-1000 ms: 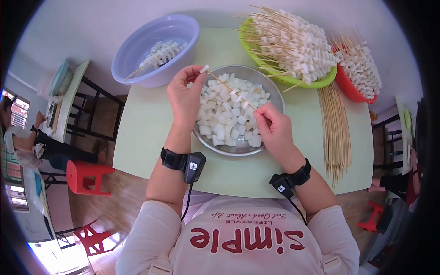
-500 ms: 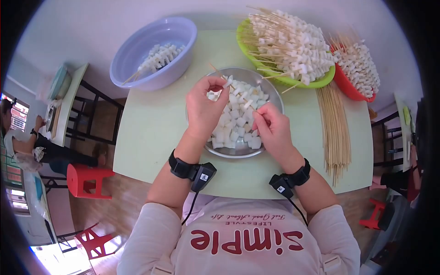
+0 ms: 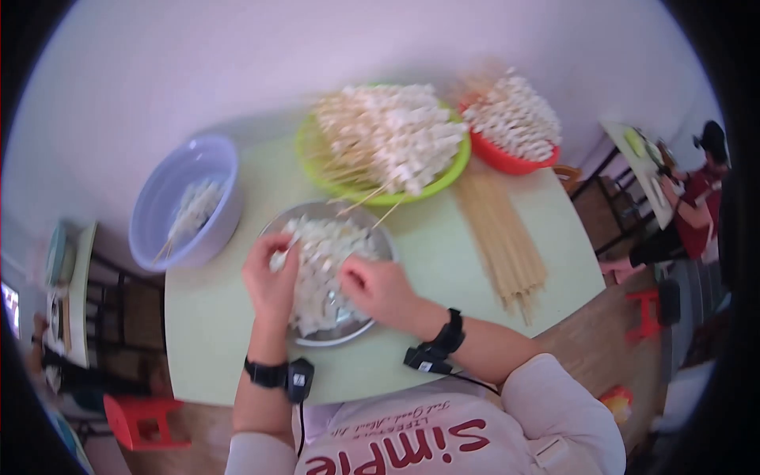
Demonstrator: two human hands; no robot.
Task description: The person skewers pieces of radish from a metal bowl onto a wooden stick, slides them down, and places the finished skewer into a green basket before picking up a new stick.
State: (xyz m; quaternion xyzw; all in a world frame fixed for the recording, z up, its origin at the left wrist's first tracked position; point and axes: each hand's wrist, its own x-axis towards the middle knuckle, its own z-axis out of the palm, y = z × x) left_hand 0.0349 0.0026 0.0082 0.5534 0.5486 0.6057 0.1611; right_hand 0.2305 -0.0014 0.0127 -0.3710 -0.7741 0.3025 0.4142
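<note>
A steel bowl [image 3: 348, 336] of white food cubes [image 3: 313, 309] sits on the table under both my hands. Over its left side, my left hand [image 3: 271, 273] is closed in a pinch, with a white piece at the fingertips. My right hand [image 3: 381, 291] is closed over the bowl's right side, fingers curled toward the left hand. The thin bamboo skewer that showed between the hands half a second ago is lost in the motion blur. Behind the bowl, a green basket [image 3: 431, 188] carries a heap of loaded skewers [image 3: 396, 134].
A lavender basin [image 3: 150, 198] with a few loaded skewers stands left. Back right is a red basin [image 3: 518, 165] of more filled skewers. Bare bamboo skewers [image 3: 503, 241] lie right of the bowl. Red stools [image 3: 146, 419] stand on the floor; a person [image 3: 697, 198] works at another table.
The view has swung right and tilted up, shifting the table's things left and lower in the picture. Both hands remain closed over the bowl; the person at right is now more visible.
</note>
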